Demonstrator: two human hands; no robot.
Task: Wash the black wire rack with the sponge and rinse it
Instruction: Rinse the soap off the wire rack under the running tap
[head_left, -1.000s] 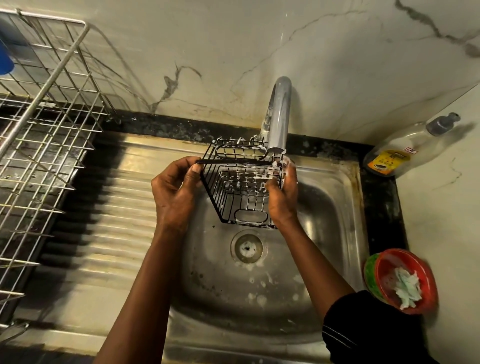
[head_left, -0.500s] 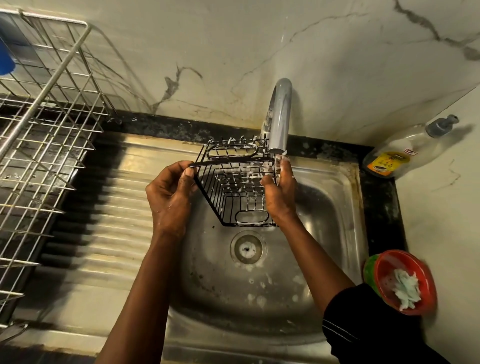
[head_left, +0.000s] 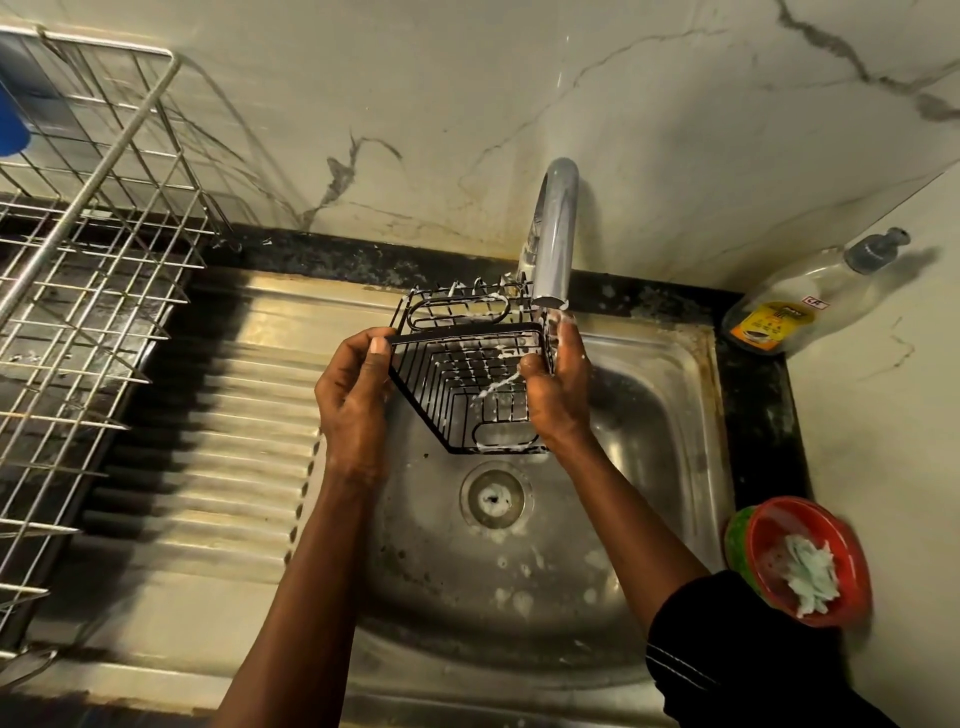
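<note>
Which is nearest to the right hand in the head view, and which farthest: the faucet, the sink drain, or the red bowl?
1. Faucet, just above the right hand.
2. Sink drain, below the hand.
3. Red bowl, far off to the right.

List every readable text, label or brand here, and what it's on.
No text can be read anywhere in this frame.
Yellow label on the pump bottle: it carries print, but it is too blurred to read.
Small white tag with red marks, on the same bottle: too small to read.
No text shows on the black wire rack, tap, sink or red bowl.
</note>
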